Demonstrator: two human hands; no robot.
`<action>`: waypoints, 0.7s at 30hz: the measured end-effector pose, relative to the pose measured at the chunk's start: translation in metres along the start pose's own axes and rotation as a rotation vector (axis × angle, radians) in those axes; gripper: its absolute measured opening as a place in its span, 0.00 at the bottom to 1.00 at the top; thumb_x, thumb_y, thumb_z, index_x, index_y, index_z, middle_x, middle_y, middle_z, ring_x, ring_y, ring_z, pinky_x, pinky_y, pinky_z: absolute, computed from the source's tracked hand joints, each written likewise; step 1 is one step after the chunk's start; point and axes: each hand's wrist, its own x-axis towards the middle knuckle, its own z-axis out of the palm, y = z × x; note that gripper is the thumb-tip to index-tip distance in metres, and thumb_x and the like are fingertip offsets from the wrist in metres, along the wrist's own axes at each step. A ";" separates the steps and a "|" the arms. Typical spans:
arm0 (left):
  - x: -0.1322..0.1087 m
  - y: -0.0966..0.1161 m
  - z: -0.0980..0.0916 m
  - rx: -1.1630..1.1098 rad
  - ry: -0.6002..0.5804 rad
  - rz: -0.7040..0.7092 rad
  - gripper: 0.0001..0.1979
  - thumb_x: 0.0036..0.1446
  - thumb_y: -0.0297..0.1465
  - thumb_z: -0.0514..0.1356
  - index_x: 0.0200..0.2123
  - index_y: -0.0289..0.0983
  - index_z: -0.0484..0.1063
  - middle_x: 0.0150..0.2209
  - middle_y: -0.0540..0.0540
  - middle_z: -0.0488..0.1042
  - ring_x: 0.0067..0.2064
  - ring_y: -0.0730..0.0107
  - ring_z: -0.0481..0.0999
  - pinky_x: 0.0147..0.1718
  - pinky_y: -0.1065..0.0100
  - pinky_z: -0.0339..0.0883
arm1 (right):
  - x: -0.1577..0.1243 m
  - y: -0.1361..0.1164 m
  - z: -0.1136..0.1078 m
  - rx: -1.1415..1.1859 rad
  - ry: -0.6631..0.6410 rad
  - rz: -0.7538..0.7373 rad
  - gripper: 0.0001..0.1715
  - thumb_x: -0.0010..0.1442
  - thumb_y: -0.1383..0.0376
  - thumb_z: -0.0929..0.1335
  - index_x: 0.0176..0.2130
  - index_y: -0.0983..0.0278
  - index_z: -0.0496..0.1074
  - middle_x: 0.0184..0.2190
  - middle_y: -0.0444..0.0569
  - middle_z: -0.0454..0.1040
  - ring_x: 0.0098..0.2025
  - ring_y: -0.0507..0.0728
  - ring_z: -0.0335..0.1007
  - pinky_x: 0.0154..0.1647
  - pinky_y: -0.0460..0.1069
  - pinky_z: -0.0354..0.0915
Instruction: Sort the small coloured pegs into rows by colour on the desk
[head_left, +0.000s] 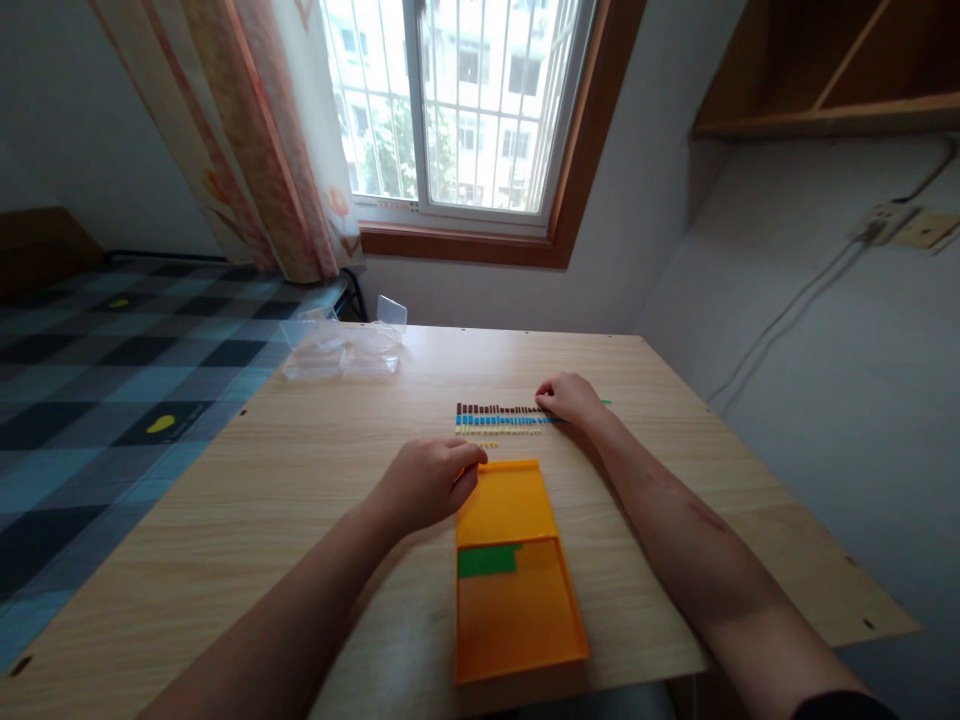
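Observation:
An orange hinged box lies open near the table's front edge, with green pieces packed at the top left of its lower half. Beyond it run rows of small pieces: brown, blue and pale yellow. My left hand is closed at the upper left corner of the box lid; anything in its fingers is hidden. At the right end of the brown row, my right hand has its fingertips pinched together, and what they hold is too small to name. A bit of green shows just right of it.
Clear plastic containers stand at the back left of the wooden table. A bed with a checked cover is to the left. Behind the table are a window and a curtain; a wall with a cable is on the right.

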 end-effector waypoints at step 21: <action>0.006 0.023 -0.009 -0.053 -0.446 0.081 0.14 0.58 0.40 0.62 0.25 0.38 0.72 0.25 0.47 0.74 0.28 0.66 0.72 0.26 0.67 0.57 | -0.175 -0.052 -0.028 0.356 -0.431 -0.747 0.08 0.62 0.68 0.69 0.39 0.61 0.81 0.32 0.46 0.77 0.34 0.52 0.71 0.38 0.46 0.63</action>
